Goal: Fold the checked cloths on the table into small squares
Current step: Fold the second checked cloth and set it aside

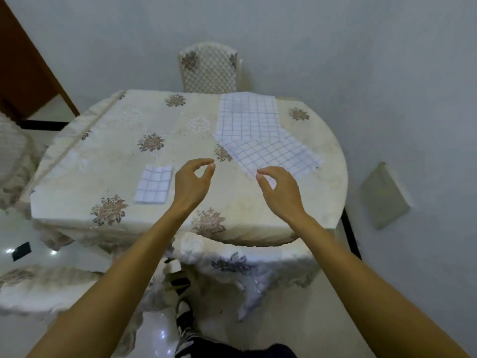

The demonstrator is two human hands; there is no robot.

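One checked cloth is done: the folded square (154, 183) lies flat on the surface (85, 161), near its front edge; two are left, both to the right of the folded square and farther back. The nearer open cloth (273, 153) lies spread and skewed, one corner pointing toward the front edge; the farther open cloth (247, 115) lies beyond it, still farther from the folded square, and the nearer one overlaps its front edge. Neither shows a fold yet, so I judge the task about a third done, with the next cloth about to be taken up.

The left hand (192, 182) hangs just to the right of the folded square, apart from it, wrist low and fingers raised; its grip is drawn almost closed, thumb and forefinger tips nearly meeting in a ring with nothing between them. The right hand (280, 189) is farther right of the folded square, over the front corner of the nearer open cloth; its grip is partly spread, fingers curled with the thumb apart from the forefinger, and it has hold of nothing that I can see; whether the fingertips touch the cloth I cannot tell. Both forearms reach in from the front, roughly side by side.
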